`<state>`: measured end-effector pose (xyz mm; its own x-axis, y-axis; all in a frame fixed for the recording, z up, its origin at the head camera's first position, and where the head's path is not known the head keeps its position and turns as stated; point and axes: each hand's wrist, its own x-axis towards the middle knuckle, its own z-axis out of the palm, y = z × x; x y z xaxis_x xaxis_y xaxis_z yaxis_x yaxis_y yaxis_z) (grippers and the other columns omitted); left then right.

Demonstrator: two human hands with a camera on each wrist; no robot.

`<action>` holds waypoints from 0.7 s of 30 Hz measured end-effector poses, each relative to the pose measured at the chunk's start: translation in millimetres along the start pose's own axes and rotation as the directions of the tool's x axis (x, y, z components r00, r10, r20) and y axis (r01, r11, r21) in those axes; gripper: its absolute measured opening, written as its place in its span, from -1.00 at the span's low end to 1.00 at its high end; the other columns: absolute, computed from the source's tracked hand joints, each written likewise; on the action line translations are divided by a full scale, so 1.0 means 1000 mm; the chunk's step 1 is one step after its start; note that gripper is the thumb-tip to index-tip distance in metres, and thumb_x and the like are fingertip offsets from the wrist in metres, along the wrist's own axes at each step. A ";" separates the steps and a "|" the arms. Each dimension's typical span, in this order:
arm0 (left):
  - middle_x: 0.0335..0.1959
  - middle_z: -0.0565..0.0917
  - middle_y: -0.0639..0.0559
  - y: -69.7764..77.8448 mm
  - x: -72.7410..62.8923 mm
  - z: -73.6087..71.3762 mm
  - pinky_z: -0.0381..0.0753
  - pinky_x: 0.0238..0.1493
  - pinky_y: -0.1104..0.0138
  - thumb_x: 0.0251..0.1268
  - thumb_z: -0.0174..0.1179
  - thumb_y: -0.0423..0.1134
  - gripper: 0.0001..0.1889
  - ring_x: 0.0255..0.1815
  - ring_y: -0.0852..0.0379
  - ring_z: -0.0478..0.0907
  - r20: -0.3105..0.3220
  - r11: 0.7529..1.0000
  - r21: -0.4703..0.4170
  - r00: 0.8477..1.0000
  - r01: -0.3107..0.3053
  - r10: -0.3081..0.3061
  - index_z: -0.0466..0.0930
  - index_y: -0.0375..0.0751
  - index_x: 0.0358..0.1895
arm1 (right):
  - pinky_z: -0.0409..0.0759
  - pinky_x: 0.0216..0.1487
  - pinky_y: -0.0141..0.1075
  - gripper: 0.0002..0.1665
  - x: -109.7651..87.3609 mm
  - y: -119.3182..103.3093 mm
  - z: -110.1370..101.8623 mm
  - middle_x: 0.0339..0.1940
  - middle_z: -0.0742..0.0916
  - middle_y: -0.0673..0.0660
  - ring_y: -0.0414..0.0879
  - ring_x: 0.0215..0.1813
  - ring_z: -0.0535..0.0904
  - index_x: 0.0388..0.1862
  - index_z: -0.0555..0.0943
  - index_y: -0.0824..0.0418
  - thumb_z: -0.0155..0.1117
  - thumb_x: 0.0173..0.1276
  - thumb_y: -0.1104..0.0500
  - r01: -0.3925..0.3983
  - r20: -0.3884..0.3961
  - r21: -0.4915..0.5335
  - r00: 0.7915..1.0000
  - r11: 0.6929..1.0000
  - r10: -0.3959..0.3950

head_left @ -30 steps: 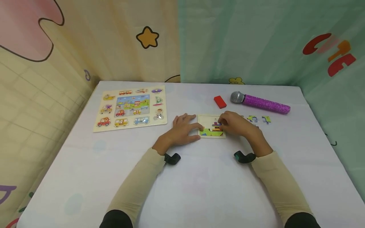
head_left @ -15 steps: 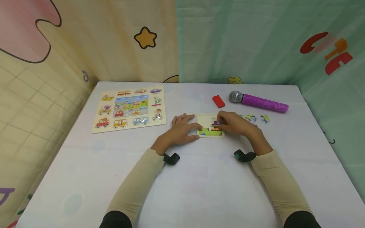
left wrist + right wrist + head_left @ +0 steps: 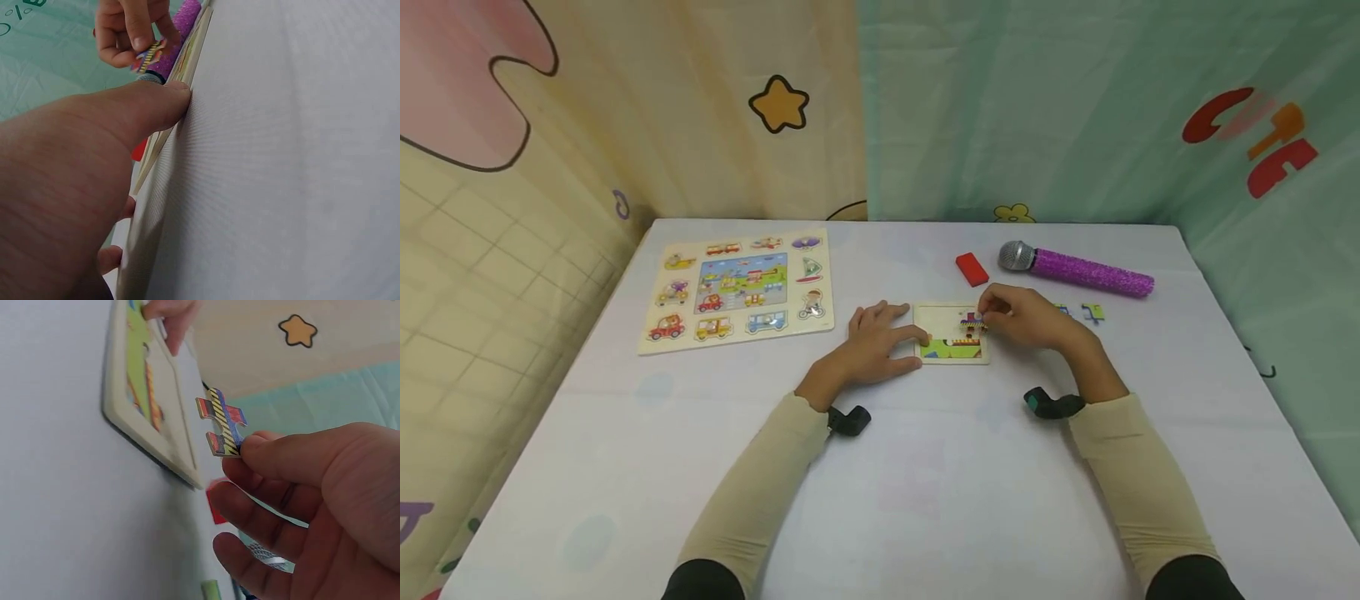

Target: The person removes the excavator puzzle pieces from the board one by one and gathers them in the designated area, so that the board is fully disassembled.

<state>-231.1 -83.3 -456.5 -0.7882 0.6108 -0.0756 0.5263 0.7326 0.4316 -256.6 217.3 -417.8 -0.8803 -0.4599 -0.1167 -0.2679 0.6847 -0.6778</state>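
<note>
The right hand (image 3: 1022,315) has a tight little grip – its thumb and a finger pinch the flat red, blue and yellow-striped puzzle piece (image 3: 223,419) by one corner. The piece is in the air, just above the right part of the pale wooden puzzle board (image 3: 940,321). To the left of that grip, the left hand (image 3: 880,346) rests on the board's edge with loose fingers and pinches nothing.

With only a corner pinched, the piece could twist or slip out. If it is turned the wrong way, its bumps may not fit, and a hard push might pop up the green picture strip (image 3: 951,351) below the grip. The board could slide – only its left side is held.

Half a second ago the piece sits lower; now the right grip is higher and more to the right, and more of the strip shows. The left hand looks the same.
</note>
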 end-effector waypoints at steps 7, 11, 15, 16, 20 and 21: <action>0.62 0.06 -0.05 0.000 -0.001 0.001 -0.27 0.47 -0.19 0.44 0.19 0.14 -0.62 0.60 -0.23 -0.19 0.010 1.000 -0.017 1.000 0.002 -0.002 0.54 0.37 0.28 | 0.50 0.15 0.09 -0.87 -0.031 0.013 -0.034 -0.02 0.66 0.21 0.12 0.12 0.53 -0.01 0.57 0.25 0.18 0.55 0.25 -0.062 -0.088 0.028 0.994 0.998 0.064; 0.62 0.06 -0.05 0.000 0.000 0.002 -0.28 0.47 -0.20 0.43 0.21 0.14 -0.61 0.60 -0.24 -0.20 0.018 1.000 -0.026 1.000 0.001 -0.001 0.54 0.37 0.28 | 0.51 0.10 -0.03 -0.80 -0.060 0.045 -0.050 0.02 0.65 0.24 0.12 0.10 0.50 0.04 0.56 0.27 0.14 0.58 0.18 -0.138 -0.101 0.023 0.985 0.990 0.140; 0.62 0.06 -0.05 0.001 0.000 0.001 -0.28 0.47 -0.20 0.43 0.20 0.14 -0.61 0.60 -0.24 -0.19 0.020 1.000 -0.023 1.000 0.002 -0.002 0.54 0.36 0.28 | 0.50 -0.09 -0.32 -0.75 -0.087 0.079 -0.065 -0.06 0.64 0.23 0.03 -0.04 0.48 0.04 0.56 0.30 0.12 0.59 0.15 -0.225 -0.106 0.007 0.969 0.974 0.224; 0.62 0.06 -0.05 0.001 -0.001 0.001 -0.27 0.47 -0.20 0.43 0.20 0.14 -0.61 0.60 -0.24 -0.19 0.020 1.000 -0.020 1.000 0.002 -0.002 0.54 0.36 0.28 | 0.49 -0.14 -0.36 -0.75 -0.092 0.086 -0.068 -0.09 0.64 0.22 0.00 -0.07 0.48 0.04 0.57 0.32 0.12 0.59 0.15 -0.239 -0.105 0.007 0.965 0.971 0.239; 0.62 0.06 -0.05 0.000 -0.001 0.001 -0.26 0.47 -0.20 0.44 0.19 0.14 -0.62 0.59 -0.24 -0.18 0.012 1.000 -0.017 1.000 -0.001 0.001 0.54 0.36 0.27 | 0.46 -0.20 -0.40 -0.77 -0.103 0.101 -0.075 -0.21 0.66 0.15 -0.11 -0.18 0.47 0.00 0.59 0.35 0.16 0.56 0.19 -0.255 -0.102 0.012 0.962 0.967 0.255; 0.61 0.06 -0.05 0.000 -0.001 0.000 -0.26 0.47 -0.20 0.44 0.20 0.14 -0.61 0.59 -0.24 -0.18 0.010 1.000 -0.019 1.000 -0.002 0.002 0.54 0.35 0.27 | 0.46 -0.20 -0.41 -0.77 -0.104 0.103 -0.075 -0.23 0.66 0.15 -0.12 -0.20 0.47 -0.02 0.60 0.36 0.19 0.55 0.20 -0.248 -0.107 0.011 0.963 0.969 0.247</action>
<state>-230.3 -84.2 -457.0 -0.7836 0.6156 -0.0838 0.5220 0.7256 0.4483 -221.9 377.4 -421.1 -0.9558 -0.2131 -0.2024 -0.0374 0.7713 -0.6354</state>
